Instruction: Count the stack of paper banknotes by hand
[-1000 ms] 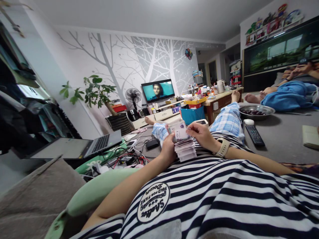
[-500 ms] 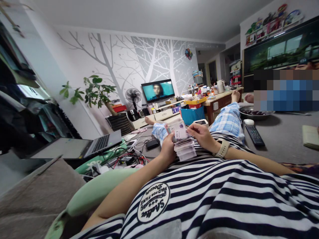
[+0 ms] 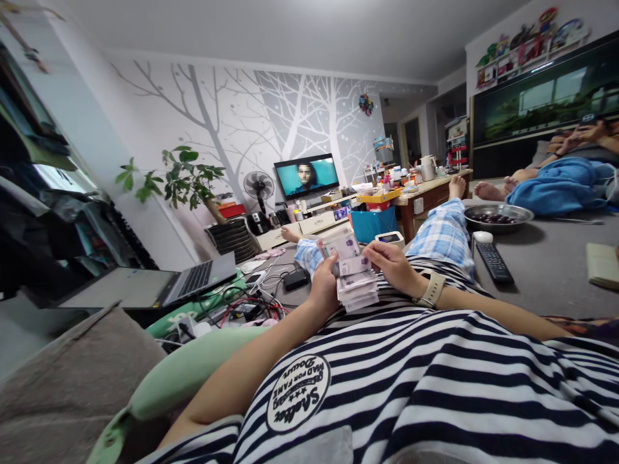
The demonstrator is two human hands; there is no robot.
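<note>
The notes (image 3: 351, 265) are held over the person's lap, just above the striped shirt (image 3: 425, 380), between both hands. L hand (image 3: 324, 285) is closed on the wad, thumb on top; its other fingers are mostly hidden underneath, so their exact grip is hard to tell. R hand (image 3: 394, 267) has thumb & index pinched narrow at the R edge of a note; the remaining fingers are curled. The wad bends over, w/ lower ends hanging loose in uneven layers. Prob. v. light, limp, thin paper: easy to crease, could tear at an edge, and sheets may cling or slide apart. Best hold = firm thumb pressure mid-wad, plus a light fingertip pinch on one corner at a time. As for containers: the metal bowl (image 3: 505, 227) near the R leg has dark round fruit (image 3: 486, 219) in it, type unclear; the pot (image 3: 232, 241) holds a plant (image 3: 186, 180); the blue bag's (image 3: 372, 225) contents can't be seen.
</note>
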